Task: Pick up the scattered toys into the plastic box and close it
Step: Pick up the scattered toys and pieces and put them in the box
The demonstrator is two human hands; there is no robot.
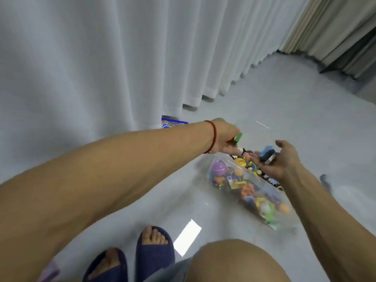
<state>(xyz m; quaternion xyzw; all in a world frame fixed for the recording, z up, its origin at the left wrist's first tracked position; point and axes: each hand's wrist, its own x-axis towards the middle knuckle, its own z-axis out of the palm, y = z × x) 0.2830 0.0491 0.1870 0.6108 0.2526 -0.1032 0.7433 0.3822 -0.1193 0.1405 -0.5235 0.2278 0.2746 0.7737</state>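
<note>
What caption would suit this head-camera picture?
Over a clear box full of toys, the left hand holds a green piece, the right hand a blue toy.

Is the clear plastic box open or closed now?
Open. No lid covers the plastic box; the toys inside show at its top, and the left hand and right hand hold toys over it.

Green toy, blue/grey toy, red wristband, navy slippers
</note>
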